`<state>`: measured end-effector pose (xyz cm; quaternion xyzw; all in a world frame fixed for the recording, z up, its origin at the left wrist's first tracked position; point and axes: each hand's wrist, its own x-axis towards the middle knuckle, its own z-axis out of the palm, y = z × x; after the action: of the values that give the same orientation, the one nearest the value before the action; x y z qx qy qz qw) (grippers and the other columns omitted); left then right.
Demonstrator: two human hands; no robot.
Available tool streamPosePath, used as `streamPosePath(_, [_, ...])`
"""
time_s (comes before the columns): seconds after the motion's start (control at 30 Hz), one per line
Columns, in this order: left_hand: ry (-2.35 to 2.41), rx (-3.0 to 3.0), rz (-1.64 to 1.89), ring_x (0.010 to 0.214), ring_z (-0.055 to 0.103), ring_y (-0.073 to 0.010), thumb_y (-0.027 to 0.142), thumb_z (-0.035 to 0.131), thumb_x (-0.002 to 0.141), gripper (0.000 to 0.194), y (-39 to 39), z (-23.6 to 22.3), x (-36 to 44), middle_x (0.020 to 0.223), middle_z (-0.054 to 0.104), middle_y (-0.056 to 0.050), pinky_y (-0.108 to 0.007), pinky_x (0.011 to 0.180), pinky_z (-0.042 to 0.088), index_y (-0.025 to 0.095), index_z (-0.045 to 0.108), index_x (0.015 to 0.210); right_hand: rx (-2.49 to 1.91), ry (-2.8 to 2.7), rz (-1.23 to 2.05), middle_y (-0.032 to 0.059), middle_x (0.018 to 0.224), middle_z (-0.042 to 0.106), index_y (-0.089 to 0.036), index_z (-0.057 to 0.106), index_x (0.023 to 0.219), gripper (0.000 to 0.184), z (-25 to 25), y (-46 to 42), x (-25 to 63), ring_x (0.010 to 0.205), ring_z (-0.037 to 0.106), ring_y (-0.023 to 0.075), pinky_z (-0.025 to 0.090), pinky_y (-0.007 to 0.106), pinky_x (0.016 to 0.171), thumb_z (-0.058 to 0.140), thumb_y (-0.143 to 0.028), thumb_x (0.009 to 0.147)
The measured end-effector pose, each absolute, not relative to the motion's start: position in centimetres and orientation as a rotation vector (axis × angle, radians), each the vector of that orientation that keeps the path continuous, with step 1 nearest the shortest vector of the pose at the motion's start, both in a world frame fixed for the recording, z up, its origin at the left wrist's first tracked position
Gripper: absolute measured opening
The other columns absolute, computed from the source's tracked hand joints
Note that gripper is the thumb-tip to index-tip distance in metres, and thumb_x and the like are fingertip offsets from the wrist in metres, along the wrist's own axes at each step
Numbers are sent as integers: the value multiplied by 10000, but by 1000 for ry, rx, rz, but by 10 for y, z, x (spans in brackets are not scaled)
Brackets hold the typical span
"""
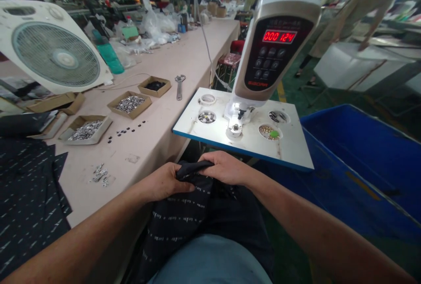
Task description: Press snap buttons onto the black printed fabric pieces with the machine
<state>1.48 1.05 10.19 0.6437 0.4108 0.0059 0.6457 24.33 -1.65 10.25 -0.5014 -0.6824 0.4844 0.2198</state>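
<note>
Dark printed fabric with rows of small white lettering hangs over my lap. My left hand grips its upper edge, thumb on top and the fingers behind the cloth. Close beside it, my right hand pinches the same folded edge. Just beyond both hands stands a snap-fastening machine with a lit red display reading 000124. Its lower die sits on a white worktable, apart from the fabric. Round wells in that top hold small metal parts, among them gold-coloured pieces.
Left of me, a long table carries cardboard boxes of metal fasteners, loose fasteners, a wrench, a box fan and more dark printed cloth. A blue bin stands at right. Behind it is a person.
</note>
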Motion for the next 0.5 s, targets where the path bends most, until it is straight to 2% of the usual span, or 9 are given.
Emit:
streamPosePath(0.13, [928,1386,82,653,580,-127,316,777,719,217,11,100,12,774,686,9,-246,620,478,157,690,837,-1405,-1880,1321,9,801,682,-148,727,889,140,105,-12,237,766,604,150,428,227,659,646,-234,814])
streamPosePath(0.3, [927,1200,145,686,647,-151,358,822,696,330,3,97,9,837,745,-44,-280,705,512,133,721,915,-1426,-1860,1318,7,811,687,-160,727,890,128,107,-13,232,766,616,150,435,229,663,655,-235,815])
streamPosePath(0.5, [996,1052,239,589,634,-135,425,836,695,398,-2,89,5,766,744,-59,-251,605,479,116,718,916,-1416,-1879,1281,-17,795,677,-179,729,900,119,110,-11,225,743,614,129,433,216,652,659,-238,824])
